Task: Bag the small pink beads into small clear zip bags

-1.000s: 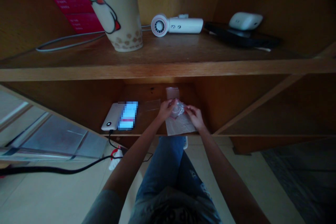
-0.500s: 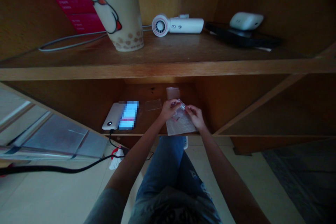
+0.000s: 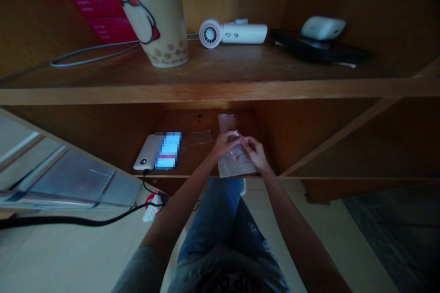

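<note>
On lower wood shelf (image 3: 197,160), yr left hand (image 3: 225,143) & right hand (image 3: 255,153) pinch small clear plastic piece (image 3: 238,136) narrowly above flat plastic bag (image 3: 238,165); pls pinch gently, no tearing.

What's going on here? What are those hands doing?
A person in jeans is working at a wooden shelf. Their left hand and right hand are pinching a small clear plastic bag together, just above a flat plastic bag. Nearby, a phone lies on a white power bank.
</note>
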The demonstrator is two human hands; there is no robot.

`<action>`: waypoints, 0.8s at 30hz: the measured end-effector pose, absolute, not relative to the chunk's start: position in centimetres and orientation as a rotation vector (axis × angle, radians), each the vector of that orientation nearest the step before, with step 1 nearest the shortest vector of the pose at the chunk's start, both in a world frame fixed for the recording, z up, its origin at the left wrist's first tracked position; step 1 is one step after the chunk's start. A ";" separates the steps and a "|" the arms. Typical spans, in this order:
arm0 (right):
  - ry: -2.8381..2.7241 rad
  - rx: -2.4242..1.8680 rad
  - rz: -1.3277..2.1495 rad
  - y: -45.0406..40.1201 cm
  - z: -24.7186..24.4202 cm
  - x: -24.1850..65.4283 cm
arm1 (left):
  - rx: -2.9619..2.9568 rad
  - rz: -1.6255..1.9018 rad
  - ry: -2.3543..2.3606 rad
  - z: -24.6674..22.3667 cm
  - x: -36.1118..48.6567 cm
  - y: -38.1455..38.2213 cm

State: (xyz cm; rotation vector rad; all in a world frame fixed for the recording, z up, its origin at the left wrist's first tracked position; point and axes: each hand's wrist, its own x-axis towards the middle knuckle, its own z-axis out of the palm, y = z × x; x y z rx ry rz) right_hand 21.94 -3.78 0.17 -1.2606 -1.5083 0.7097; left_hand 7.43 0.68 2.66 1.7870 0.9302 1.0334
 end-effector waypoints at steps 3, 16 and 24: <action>-1.502 -1.253 0.716 -3.7 0.0 22.0 | 1.813 1.028 0.965 2.4 7.8 0.6; -1.449 -1.222 0.765 -3.4 -0.4 22.2 | 1.829 1.080 0.920 2.0 7.8 0.5; -1.451 -1.251 0.746 -3.3 -0.6 22.3 | 1.768 1.052 1.047 1.8 7.9 0.4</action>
